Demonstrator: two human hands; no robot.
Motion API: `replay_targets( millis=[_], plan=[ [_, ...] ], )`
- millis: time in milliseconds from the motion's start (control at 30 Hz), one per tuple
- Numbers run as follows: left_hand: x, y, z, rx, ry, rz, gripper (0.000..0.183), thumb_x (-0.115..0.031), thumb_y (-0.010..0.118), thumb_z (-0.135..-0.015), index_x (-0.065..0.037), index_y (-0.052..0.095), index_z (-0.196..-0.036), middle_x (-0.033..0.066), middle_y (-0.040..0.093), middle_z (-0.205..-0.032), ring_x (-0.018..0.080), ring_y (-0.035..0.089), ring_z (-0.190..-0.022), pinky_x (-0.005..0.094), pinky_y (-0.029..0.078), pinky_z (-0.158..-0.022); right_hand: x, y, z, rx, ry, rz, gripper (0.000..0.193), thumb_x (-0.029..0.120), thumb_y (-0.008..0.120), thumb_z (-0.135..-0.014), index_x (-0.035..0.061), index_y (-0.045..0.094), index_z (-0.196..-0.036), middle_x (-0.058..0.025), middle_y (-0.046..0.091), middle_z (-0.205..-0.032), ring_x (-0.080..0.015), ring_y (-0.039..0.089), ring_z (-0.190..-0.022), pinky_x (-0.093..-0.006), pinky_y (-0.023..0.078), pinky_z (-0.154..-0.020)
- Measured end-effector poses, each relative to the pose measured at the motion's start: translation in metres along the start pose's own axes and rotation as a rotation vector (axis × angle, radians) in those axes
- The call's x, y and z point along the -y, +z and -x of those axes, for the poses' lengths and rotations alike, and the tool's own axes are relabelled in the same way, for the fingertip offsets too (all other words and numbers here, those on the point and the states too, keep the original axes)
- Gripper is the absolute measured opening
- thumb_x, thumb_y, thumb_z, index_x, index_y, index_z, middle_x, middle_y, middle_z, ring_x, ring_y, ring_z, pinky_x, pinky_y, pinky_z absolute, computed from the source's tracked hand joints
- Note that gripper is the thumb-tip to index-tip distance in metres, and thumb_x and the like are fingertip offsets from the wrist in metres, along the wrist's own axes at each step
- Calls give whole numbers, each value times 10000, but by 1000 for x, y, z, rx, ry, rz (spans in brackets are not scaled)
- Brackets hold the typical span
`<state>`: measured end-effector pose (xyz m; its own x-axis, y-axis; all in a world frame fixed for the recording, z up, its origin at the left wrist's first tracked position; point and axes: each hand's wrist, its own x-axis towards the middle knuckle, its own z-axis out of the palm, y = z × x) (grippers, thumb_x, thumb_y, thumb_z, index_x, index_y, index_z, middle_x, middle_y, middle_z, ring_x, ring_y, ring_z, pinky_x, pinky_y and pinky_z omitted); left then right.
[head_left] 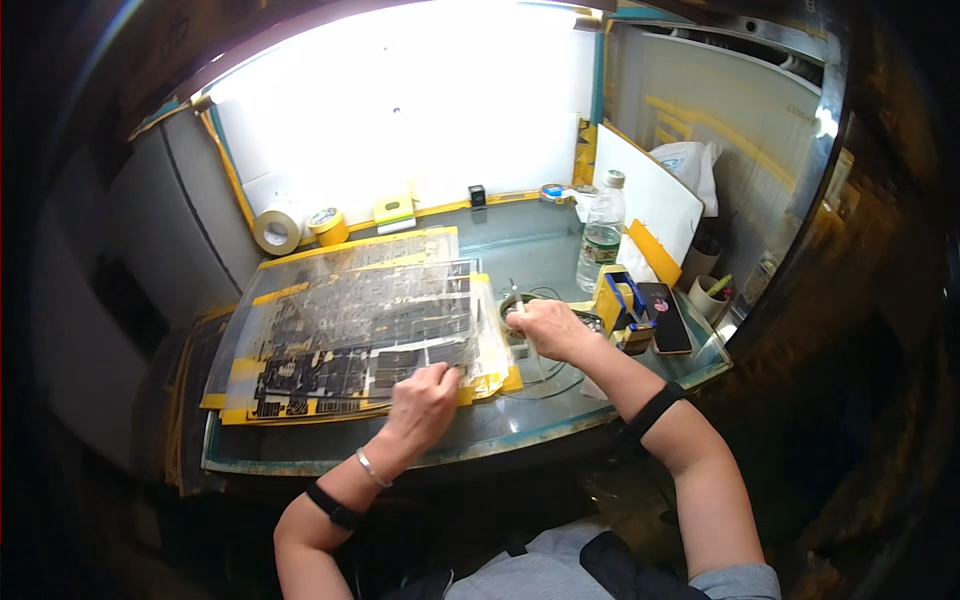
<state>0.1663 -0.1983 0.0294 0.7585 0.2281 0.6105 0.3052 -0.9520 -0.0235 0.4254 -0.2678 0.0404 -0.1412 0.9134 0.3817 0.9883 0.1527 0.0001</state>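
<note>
A stack of clear film sheets [340,325] with dark printed patterns and yellow taped edges lies on the glass-topped table [540,240]. Over its lower right part is my left hand [422,405], fingers closed together; what they pinch, if anything, is too small to make out. To the right of the stack my right hand [555,330] is closed round a thin pointed tool [516,295], whose tip sticks up past the fingers. A round dark-rimmed item and a loop of thin cord [545,390] lie beneath and beside this hand, partly hidden by it.
A blue tape dispenser [618,300], a phone [665,318] and a clear bottle [601,235] stand to the right. Tape rolls [279,230], a yellow-and-white pad [394,212] and a small black box [477,195] line the back. A cup [706,297] holds pens at the far right.
</note>
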Motion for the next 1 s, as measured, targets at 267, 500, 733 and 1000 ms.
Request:
replay_targets(
  millis=[267,500,733,1000],
  plan=[
    [36,-111,32,-579,-185,196,152,107,626,-855,-6,642,-956,118,667,-931,224,660,-835,321,548,-749,-11,8,-3,-39,60,-34,76,77,588,-803,116,562,-862,-117,604,-801,-322,627,-842,-436,491,-711],
    [109,-250,70,-1098,-526,360,383,30,628,-918,-28,561,-1291,-2,587,-918,69,556,-880,200,462,-831,-16,3,-23,-3,193,-66,103,51,607,-770,103,592,-858,-151,637,-822,-355,645,-850,-444,516,-720],
    [235,-416,154,-1177,-586,-86,232,-117,711,-902,5,669,-1095,49,681,-1063,106,603,-989,249,473,-909,-9,0,-33,28,26,-110,62,51,600,-780,92,598,-825,-145,632,-801,-348,639,-835,-450,499,-697],
    [165,-437,112,-1289,-229,-747,241,-139,770,-846,44,713,-992,147,721,-1010,138,687,-882,232,558,-764,4,-29,-3,195,120,147,96,64,594,-795,98,639,-872,-132,671,-792,-333,681,-838,-430,530,-707]
  ],
)
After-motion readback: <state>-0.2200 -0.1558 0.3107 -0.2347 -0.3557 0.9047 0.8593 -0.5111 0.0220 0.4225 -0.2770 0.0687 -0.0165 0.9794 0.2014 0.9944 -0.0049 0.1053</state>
